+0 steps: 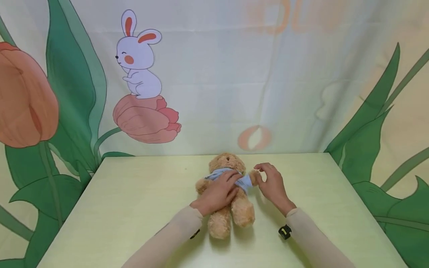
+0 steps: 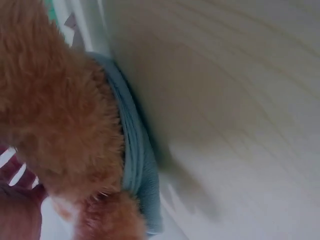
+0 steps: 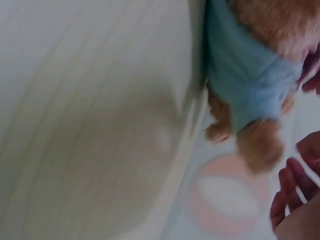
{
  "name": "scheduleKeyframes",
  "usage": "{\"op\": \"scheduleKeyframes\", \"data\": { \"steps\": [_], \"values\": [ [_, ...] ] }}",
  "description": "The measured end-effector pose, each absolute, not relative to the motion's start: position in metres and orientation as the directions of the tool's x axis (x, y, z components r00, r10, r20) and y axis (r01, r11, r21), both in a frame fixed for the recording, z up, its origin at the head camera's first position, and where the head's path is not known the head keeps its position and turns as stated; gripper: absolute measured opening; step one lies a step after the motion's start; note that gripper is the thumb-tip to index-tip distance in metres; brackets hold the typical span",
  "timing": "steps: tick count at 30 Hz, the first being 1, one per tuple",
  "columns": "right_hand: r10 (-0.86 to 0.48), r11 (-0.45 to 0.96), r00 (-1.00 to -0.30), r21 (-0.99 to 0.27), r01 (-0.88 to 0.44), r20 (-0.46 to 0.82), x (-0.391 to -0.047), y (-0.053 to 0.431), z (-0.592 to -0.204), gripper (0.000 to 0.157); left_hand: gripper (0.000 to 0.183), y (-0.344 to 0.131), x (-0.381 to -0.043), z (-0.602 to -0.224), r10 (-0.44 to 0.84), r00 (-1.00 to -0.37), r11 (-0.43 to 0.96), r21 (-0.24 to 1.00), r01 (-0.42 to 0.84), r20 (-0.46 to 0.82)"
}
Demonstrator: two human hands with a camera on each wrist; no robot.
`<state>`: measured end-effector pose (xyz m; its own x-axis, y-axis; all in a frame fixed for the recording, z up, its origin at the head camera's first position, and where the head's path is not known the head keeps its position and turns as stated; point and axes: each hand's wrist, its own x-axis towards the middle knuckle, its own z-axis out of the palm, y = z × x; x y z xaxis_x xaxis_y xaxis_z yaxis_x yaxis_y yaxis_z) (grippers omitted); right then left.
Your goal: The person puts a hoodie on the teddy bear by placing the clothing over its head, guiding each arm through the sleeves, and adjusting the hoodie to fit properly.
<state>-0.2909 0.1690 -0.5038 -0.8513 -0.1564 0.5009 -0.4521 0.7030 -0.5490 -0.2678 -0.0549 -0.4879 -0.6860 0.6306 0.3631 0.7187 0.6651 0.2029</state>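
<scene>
A tan plush teddy bear (image 1: 219,225) in a light blue shirt (image 1: 244,182) lies on its back, head toward the far edge of the table, legs toward me. My left hand (image 1: 216,193) rests across its belly and chest, fingers extended over the shirt. Beside the bear's arm on the right, my right hand (image 1: 273,186) hovers with fingers loosely bent. In the right wrist view a small gap shows between those fingertips and the bear's paw (image 3: 260,147). The left wrist view is mostly filled by brown fur (image 2: 65,110) and the shirt's hem (image 2: 132,135).
The pale wood-grain table (image 1: 144,193) ends at a hanging cloth backdrop (image 1: 207,74) printed with a rabbit, tulips and leaves. The bear's head is close to that far edge. A black wrist strap piece (image 1: 285,232) shows below the right sleeve.
</scene>
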Motion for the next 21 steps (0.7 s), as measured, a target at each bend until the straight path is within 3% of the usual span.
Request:
{"op": "scheduleKeyframes", "data": {
  "steps": [4, 8, 14, 17, 21],
  "values": [
    [-0.387, 0.659, -0.733, -0.388, -0.645, 0.56, -0.281, 0.15, -0.497, 0.017, 0.037, -0.062, -0.269, -0.484, 0.548, -0.707, 0.658, 0.292, 0.694, 0.446],
    [-0.502, 0.664, -0.721, -0.321, -0.675, 0.478, -0.276, 0.14, -0.495, 0.024, 0.028, -0.074, -0.267, -0.476, 0.379, -0.789, 0.741, 0.352, 0.571, 0.483],
    [-0.536, 0.687, -0.721, -0.27, -0.675, 0.44, -0.276, 0.138, -0.492, 0.031, 0.029, -0.106, -0.265, -0.472, 0.109, -0.956, 0.806, 0.539, 0.245, 0.271],
    [-0.557, 0.675, -0.716, -0.273, -0.685, 0.421, -0.278, 0.137, -0.491, 0.032, 0.038, -0.122, -0.266, -0.475, 0.147, -0.984, 0.702, 0.689, 0.178, 0.104],
    [-0.566, 0.665, -0.725, -0.302, -0.683, 0.392, -0.279, 0.134, -0.49, 0.039, 0.036, -0.14, -0.269, -0.482, 0.319, -0.946, 0.481, 0.869, 0.114, -0.052]
  ]
}}
